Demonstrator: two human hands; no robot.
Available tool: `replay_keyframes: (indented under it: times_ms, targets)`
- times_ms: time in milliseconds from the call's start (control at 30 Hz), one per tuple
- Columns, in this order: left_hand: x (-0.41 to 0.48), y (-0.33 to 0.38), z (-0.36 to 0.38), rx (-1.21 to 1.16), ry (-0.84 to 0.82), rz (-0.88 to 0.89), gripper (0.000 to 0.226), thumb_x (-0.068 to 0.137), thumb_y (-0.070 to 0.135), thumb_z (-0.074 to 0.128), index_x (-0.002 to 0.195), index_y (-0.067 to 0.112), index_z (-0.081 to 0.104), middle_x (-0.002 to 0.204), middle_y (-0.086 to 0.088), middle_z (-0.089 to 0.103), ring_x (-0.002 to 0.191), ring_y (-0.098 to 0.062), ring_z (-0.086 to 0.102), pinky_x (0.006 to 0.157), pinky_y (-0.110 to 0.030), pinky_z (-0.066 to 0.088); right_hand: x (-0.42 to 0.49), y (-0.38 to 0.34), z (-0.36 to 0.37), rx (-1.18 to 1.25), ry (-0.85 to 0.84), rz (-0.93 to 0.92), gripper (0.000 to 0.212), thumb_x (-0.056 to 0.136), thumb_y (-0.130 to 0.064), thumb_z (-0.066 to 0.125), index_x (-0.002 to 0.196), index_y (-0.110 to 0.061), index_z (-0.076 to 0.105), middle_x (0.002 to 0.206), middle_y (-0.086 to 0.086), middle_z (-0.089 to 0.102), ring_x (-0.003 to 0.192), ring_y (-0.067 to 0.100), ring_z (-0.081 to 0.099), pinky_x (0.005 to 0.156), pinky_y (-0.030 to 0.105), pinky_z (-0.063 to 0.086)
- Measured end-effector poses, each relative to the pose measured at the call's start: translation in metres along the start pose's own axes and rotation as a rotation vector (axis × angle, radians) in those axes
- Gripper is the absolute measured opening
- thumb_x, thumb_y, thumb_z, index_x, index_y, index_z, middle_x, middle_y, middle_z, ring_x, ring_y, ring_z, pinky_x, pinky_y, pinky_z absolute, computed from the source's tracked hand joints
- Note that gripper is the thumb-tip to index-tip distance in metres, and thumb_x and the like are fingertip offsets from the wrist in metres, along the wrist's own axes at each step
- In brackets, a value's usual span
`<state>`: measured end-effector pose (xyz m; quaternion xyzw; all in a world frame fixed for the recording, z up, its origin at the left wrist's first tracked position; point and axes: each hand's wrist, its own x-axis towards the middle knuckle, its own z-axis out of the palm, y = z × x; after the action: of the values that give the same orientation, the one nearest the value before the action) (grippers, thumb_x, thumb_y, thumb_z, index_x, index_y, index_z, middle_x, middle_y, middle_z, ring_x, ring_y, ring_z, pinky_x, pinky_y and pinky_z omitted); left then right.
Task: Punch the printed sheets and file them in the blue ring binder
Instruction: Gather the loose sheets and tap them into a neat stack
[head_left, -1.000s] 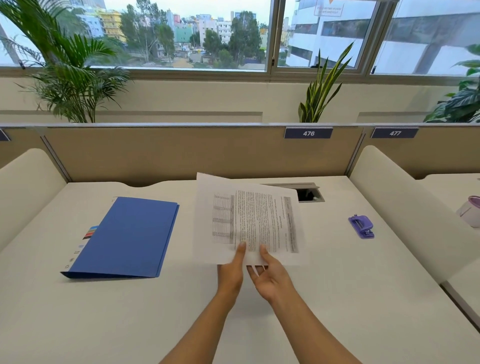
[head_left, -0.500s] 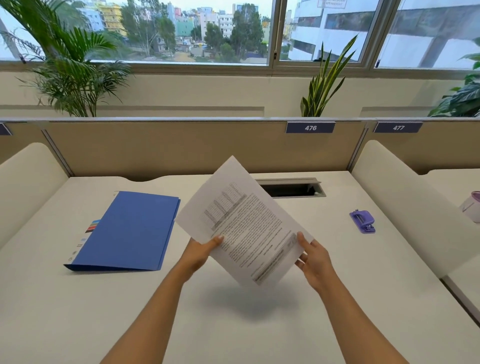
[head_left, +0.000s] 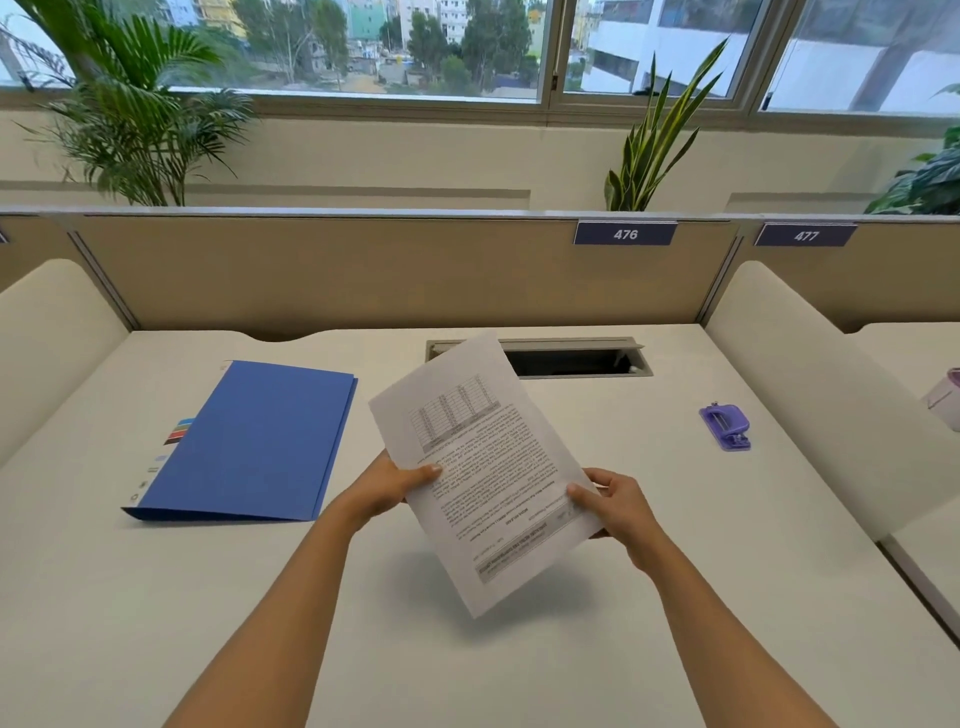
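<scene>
I hold the printed sheets (head_left: 483, 467) in the air above the middle of the white desk (head_left: 519, 649), turned at a slant with the text upside down to me. My left hand (head_left: 387, 486) grips their left edge and my right hand (head_left: 615, 506) grips the right edge. The blue ring binder (head_left: 254, 441) lies shut and flat on the desk to the left, apart from the sheets. A small purple hole punch (head_left: 725, 426) stands on the desk at the right, beyond my right hand.
A cable slot (head_left: 566, 358) is cut into the desk's back edge behind the sheets. Beige partition panels (head_left: 363, 270) close the back, and rounded white dividers (head_left: 810, 374) stand at both sides. A pale purple container (head_left: 945, 397) sits on the neighbouring desk at far right.
From holding the bottom edge with both hands close together, my hands have moved apart to the sheets' two sides, and the sheets have turned clockwise to a slant.
</scene>
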<state>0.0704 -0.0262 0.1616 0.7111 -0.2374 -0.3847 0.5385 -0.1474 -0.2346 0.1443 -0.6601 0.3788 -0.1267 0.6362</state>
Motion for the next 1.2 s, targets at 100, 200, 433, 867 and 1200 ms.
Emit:
replay_keyframes:
  times_ms: [100, 200, 433, 867, 1200]
  targets:
    - [0.010, -0.015, 0.010, -0.055, 0.155, 0.000, 0.035, 0.088, 0.023, 0.067, 0.122, 0.017, 0.059, 0.112, -0.002, 0.069, 0.096, -0.019, 0.067, 0.072, -0.030, 0.057, 0.004, 0.010, 0.009, 0.084, 0.073, 0.029, 0.021, 0.086, -0.012, 0.068, 0.107, -0.016, 0.068, 0.089, 0.007, 0.075, 0.074, 0.022, 0.073, 0.057, 0.033, 0.058]
    - [0.016, -0.037, 0.027, -0.054, 0.313, 0.006, 0.025, 0.090, 0.024, 0.065, 0.113, 0.017, 0.064, 0.108, -0.002, 0.070, 0.096, -0.021, 0.068, 0.080, -0.036, 0.057, 0.009, 0.026, 0.020, 0.144, 0.134, 0.074, 0.025, 0.086, -0.012, 0.067, 0.111, -0.014, 0.066, 0.096, 0.010, 0.074, 0.083, 0.028, 0.072, 0.061, 0.036, 0.059]
    - [0.018, -0.094, 0.062, 0.326, 0.487, -0.038, 0.038, 0.093, 0.043, 0.054, 0.120, 0.017, 0.062, 0.121, -0.003, 0.065, 0.104, -0.022, 0.062, 0.088, -0.040, 0.052, 0.012, 0.075, 0.045, 0.102, 0.206, 0.138, 0.019, 0.089, -0.014, 0.062, 0.107, -0.018, 0.065, 0.101, 0.004, 0.071, 0.089, 0.025, 0.069, 0.064, 0.037, 0.060]
    - [0.033, -0.139, 0.059, 0.899, 0.365, -0.071, 0.054, 0.095, 0.058, 0.033, 0.144, 0.035, 0.036, 0.161, 0.007, -0.008, 0.146, -0.025, -0.017, 0.109, -0.062, -0.015, 0.013, 0.120, 0.037, -0.792, 0.194, -0.098, 0.052, 0.094, -0.036, 0.054, 0.142, -0.020, 0.042, 0.149, -0.005, 0.038, 0.142, 0.020, 0.026, 0.113, 0.039, 0.018]
    - [0.039, -0.146, 0.061, 1.044, 0.323, -0.100, 0.074, 0.091, 0.068, 0.014, 0.152, 0.028, 0.015, 0.160, 0.010, -0.010, 0.147, -0.016, -0.015, 0.113, -0.059, -0.012, 0.025, 0.127, 0.002, -0.880, 0.152, -0.158, 0.055, 0.096, -0.050, 0.037, 0.147, -0.030, 0.031, 0.155, -0.014, 0.027, 0.147, 0.013, 0.013, 0.116, 0.042, 0.007]
